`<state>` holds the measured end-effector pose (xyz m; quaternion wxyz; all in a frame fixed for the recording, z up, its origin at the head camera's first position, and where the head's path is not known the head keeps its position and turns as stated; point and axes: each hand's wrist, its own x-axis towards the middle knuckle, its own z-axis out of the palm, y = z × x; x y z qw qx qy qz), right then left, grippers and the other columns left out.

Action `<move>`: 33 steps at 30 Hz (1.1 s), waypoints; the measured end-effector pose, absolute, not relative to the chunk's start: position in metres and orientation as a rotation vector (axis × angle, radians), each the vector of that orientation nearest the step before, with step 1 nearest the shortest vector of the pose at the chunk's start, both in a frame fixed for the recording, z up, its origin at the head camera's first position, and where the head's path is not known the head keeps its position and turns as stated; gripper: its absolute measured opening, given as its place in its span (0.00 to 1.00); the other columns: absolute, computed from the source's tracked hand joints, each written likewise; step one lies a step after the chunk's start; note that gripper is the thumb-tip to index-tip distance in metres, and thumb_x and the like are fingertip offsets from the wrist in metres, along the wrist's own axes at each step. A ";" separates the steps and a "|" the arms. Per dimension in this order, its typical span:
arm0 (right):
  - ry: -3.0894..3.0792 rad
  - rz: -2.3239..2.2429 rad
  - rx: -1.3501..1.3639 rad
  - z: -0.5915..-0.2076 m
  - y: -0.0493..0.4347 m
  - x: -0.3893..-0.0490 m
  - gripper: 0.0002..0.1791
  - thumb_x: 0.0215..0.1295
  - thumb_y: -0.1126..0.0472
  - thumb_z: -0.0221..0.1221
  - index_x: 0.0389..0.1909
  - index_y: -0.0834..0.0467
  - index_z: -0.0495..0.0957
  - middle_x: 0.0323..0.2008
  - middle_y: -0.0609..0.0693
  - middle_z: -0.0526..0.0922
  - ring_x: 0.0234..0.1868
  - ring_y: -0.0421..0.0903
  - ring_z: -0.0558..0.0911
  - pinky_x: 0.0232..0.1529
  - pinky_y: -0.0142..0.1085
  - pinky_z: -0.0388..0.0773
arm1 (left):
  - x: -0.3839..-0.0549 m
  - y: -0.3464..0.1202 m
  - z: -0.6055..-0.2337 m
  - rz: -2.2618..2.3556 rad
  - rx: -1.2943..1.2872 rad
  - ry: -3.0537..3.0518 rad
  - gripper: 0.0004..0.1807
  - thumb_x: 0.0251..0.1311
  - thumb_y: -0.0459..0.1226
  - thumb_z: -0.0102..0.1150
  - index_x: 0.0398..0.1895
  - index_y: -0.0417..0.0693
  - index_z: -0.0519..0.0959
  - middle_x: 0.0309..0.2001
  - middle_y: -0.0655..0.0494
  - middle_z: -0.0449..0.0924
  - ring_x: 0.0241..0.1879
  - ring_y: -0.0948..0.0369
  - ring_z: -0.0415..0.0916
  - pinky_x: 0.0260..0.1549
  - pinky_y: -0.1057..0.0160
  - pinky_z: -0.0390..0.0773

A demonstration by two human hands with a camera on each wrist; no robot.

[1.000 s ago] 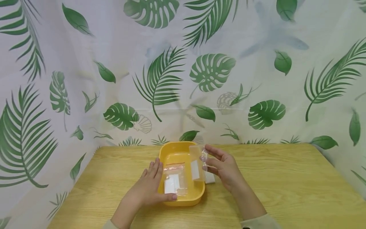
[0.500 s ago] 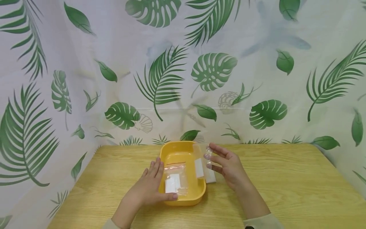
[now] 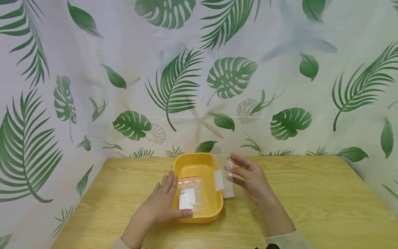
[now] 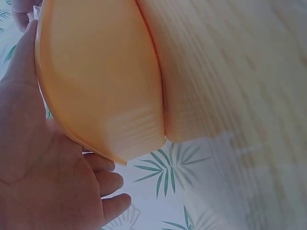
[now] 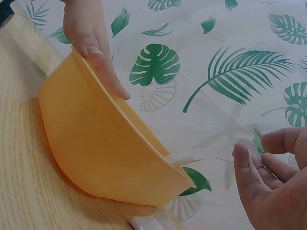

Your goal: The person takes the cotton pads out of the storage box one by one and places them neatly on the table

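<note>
The right hand pinches the edge of a clear bag between thumb and fingertips; the bag stretches leftward from it, over the tray's rim, and whether its white patch bears writing is too small to tell. Just left of and below that hand, a flat white packet lies on the table. Farther left, the left hand spreads, fingers straight, against the yellow tray, a red-striped zip bag inside, beside its thumb.
</note>
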<state>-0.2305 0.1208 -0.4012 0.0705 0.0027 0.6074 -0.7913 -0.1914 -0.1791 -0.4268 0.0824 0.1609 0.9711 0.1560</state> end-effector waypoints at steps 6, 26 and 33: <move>1.834 -2.381 0.022 -0.400 0.123 -0.231 0.32 0.67 0.68 0.62 0.71 0.63 0.65 0.66 0.52 0.74 0.49 0.38 0.85 0.48 0.35 0.84 | -0.192 -0.180 -0.427 0.461 0.479 2.898 0.72 0.45 0.77 0.57 0.80 0.39 0.42 0.80 0.44 0.28 0.79 0.46 0.32 0.76 0.43 0.43; 1.839 -2.376 0.061 -0.405 0.131 -0.236 0.34 0.66 0.66 0.64 0.72 0.61 0.64 0.67 0.51 0.74 0.49 0.38 0.85 0.48 0.33 0.84 | -0.192 -0.180 -0.428 0.455 0.496 2.908 0.72 0.45 0.78 0.56 0.80 0.39 0.42 0.80 0.45 0.28 0.79 0.45 0.32 0.76 0.43 0.44; 1.840 -2.377 0.078 -0.405 0.132 -0.237 0.34 0.65 0.64 0.65 0.71 0.60 0.66 0.67 0.50 0.75 0.49 0.38 0.85 0.48 0.33 0.84 | -0.191 -0.180 -0.425 0.467 0.494 2.899 0.71 0.46 0.77 0.56 0.80 0.39 0.42 0.80 0.44 0.28 0.79 0.45 0.32 0.76 0.43 0.43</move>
